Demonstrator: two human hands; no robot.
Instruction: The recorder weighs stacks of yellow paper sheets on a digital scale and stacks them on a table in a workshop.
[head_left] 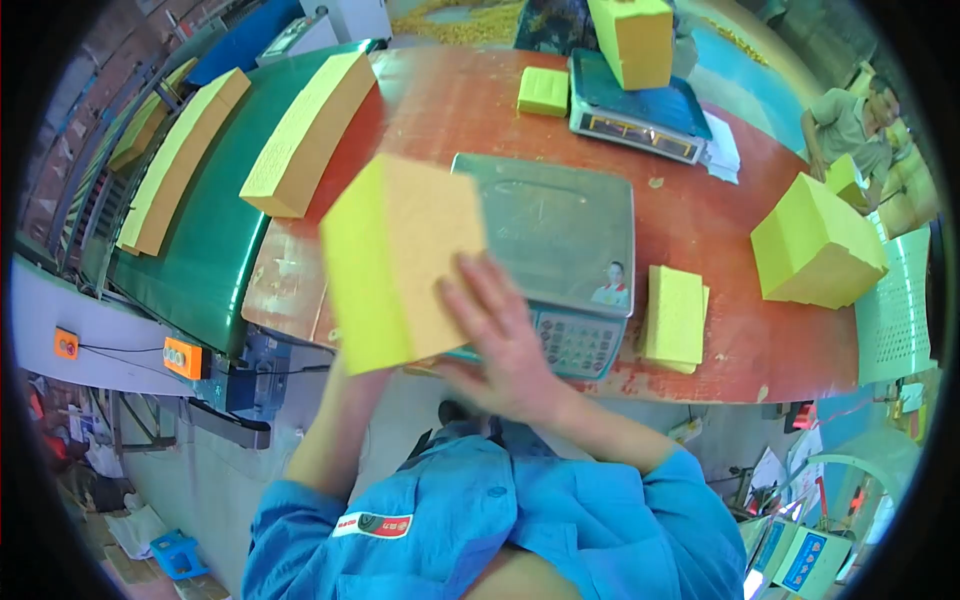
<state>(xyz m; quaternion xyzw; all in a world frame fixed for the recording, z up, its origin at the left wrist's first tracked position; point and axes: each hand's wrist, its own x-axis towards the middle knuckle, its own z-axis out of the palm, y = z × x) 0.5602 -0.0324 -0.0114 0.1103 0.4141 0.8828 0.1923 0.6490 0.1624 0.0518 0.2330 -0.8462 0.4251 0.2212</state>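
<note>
A thick stack of yellow paper [362,290], with a pale orange side, is held up in front of me, slightly blurred. My right hand [500,345] presses against its orange side with fingers extended and gripping. Under the lower left end is my left hand [366,386], its fingers hidden behind the stack it supports. Just behind the stack stands a scale [550,215] with a grey plate and a keypad. Right of the scale lies a smaller yellow stack [674,316].
Long yellow stacks [310,130] lie at the left on and beside a green conveyor belt [215,220]. A second scale [640,110] bears a yellow block [635,45] at the far side of the red table [440,100]. Another large stack [815,245] sits right, near a seated person [850,130].
</note>
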